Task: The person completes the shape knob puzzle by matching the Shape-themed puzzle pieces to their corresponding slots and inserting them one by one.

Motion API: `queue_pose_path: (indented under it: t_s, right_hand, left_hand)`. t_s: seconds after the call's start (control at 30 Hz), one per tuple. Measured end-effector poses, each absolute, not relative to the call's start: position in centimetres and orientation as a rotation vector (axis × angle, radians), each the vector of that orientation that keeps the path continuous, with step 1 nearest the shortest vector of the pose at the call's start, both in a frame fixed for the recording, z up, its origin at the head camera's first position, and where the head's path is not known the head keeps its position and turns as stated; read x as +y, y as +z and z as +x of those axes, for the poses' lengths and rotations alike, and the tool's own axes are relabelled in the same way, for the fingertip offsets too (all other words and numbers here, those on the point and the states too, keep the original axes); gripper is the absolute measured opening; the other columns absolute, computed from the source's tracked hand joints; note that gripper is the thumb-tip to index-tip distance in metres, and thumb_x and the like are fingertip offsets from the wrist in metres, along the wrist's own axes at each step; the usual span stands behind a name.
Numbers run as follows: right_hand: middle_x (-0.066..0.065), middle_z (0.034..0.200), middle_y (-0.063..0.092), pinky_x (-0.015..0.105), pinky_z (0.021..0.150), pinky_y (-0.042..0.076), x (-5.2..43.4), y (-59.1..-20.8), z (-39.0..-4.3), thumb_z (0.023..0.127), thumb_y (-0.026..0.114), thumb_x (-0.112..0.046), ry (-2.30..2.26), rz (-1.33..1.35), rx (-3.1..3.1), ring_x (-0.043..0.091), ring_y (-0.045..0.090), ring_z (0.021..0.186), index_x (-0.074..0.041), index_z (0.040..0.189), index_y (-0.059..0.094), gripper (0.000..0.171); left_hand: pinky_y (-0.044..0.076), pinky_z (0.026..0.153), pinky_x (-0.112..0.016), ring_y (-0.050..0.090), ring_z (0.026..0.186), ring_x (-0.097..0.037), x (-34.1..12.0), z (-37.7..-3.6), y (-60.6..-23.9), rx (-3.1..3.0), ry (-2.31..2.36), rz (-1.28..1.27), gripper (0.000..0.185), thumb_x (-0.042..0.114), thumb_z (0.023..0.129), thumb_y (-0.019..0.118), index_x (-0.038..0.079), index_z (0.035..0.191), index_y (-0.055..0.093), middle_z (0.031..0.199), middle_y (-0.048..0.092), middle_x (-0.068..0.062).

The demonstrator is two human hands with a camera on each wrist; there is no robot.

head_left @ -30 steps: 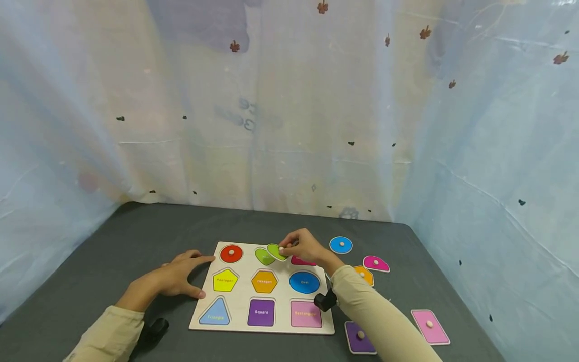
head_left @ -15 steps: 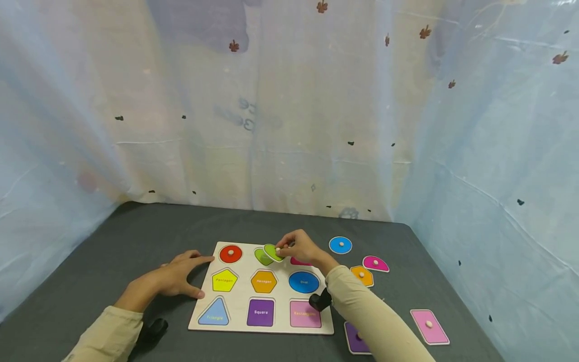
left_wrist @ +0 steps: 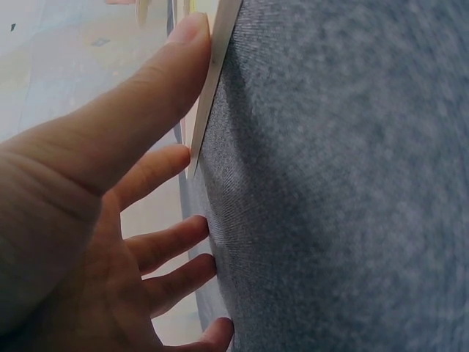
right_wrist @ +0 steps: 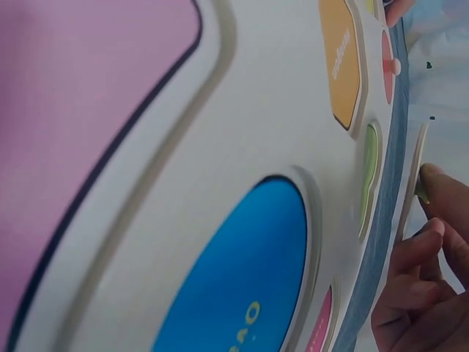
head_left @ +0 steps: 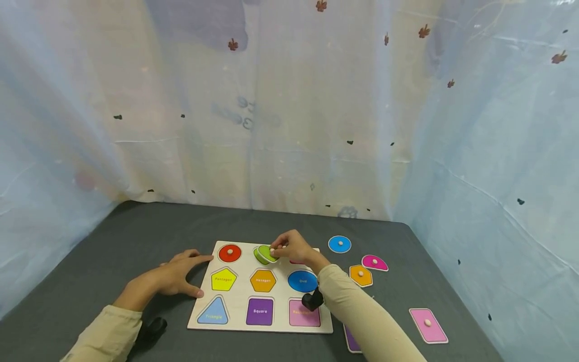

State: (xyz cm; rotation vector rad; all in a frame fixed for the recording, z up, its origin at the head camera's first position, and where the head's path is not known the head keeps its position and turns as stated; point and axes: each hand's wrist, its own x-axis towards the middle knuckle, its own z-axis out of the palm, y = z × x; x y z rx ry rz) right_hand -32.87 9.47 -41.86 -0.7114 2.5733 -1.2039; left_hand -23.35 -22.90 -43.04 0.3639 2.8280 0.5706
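Note:
A wooden shape puzzle board [head_left: 235, 321] lies on the dark table. My left hand [head_left: 174, 277] is spread at its left edge, with thumb and forefinger touching the rim; the left wrist view shows the thumb on the board's side [left_wrist: 215, 77]. Over the top row, my right hand [head_left: 296, 247] pinches the knob of a green puzzle piece [head_left: 267, 253]. That piece overlaps the green recess in the head view. Seen edge-on in the right wrist view, the held piece [right_wrist: 412, 180] is raised and tilted above the green recess [right_wrist: 369, 176]. A red circle piece [head_left: 224, 253] sits in the top left recess.
Right of the board lie loose knobbed pieces: a blue oval [head_left: 333, 244], a magenta semicircle [head_left: 380, 264], an orange hexagon [head_left: 355, 271], a pink rectangle [head_left: 429, 334] and a purple piece [head_left: 352, 343] partly under the right sleeve. A plastic sheet [head_left: 289, 125] hangs behind the table.
My right hand has moved left with the green puzzle piece, which now covers most of the green recess in the head view. The left hand has stayed at the board's edge.

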Motion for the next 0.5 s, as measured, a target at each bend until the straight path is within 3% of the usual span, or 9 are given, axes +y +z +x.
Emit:
queue_pose_path:
  t_s: [0.5]
  right_hand:
    - [0.001,0.071,0.054,0.019,0.057,0.038,7.2,-42.9,-33.2,0.084,0.080,-0.002,-1.216,-0.505,2.649,0.013,0.048,0.070,0.003,0.092,0.077,0.011]
  left_hand:
    - [0.025,0.097,-0.088,0.039,0.135,-0.051,-22.8,-23.3,-42.9,2.826,0.562,0.360,0.095,0.043,0.071,0.090,0.018,0.152,0.046,0.149,0.040,-0.027]
